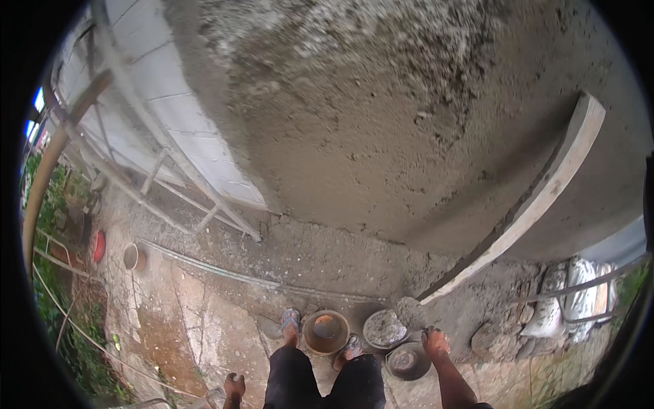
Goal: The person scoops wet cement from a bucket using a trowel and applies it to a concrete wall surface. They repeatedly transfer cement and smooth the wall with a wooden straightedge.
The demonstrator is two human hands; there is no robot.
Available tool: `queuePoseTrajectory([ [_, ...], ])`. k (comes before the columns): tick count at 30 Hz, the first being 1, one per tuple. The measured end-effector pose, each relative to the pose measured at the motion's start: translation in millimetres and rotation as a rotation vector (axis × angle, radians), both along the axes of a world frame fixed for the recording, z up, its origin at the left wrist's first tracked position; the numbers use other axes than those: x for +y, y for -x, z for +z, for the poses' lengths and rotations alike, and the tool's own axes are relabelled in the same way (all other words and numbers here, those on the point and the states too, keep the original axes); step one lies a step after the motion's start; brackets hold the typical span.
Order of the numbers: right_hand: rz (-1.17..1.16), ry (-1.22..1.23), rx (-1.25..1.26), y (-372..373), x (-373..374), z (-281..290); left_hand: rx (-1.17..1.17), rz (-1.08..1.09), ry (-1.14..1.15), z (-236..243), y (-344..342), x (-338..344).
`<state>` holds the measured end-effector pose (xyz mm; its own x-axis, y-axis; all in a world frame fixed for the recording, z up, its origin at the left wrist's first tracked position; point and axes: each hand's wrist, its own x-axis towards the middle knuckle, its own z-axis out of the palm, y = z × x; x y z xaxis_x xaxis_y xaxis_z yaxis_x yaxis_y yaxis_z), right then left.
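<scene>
My left hand [234, 387] hangs low, left of my dark-trousered legs, fingers curled; whether they hold anything is unclear. My right hand [436, 344] is closed, right of my legs near the buckets, on something I cannot make out. Between my sandaled feet sits a round bucket [340, 344] with a little inside. Beside it are a basin of grey mortar [385, 327] and another round bucket [407, 362]. Ahead, a long straight board [565, 163] leans against the wall [354, 150], which carries wet grey plaster, rough higher up and smoother lower down.
A pale ladder-like frame [170, 157] leans at the left beside white blockwork [177, 109]. A small bucket [135, 256], red container [99, 247] and plants stand at the far left. A pipe [225, 269] lies along the ground; filled sacks [579, 300] and bars are at the right.
</scene>
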<state>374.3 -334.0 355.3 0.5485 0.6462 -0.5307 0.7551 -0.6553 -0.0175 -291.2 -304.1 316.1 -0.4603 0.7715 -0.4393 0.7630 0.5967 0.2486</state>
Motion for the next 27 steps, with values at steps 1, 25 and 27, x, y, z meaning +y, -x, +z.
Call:
queuePoseTrajectory([
  [1, 0.080, 0.006, -0.013, -4, 26, 52, -0.019, 0.001, -0.037, 2, -11, 5],
  [25, 0.379, -0.541, 0.608, 41, 431, 593, -0.210, 0.539, -0.155, -8, 49, -32],
  [27, 0.292, -0.962, 0.561, -3, 354, 678, -0.273, 0.447, -0.294, -6, 54, -25],
])
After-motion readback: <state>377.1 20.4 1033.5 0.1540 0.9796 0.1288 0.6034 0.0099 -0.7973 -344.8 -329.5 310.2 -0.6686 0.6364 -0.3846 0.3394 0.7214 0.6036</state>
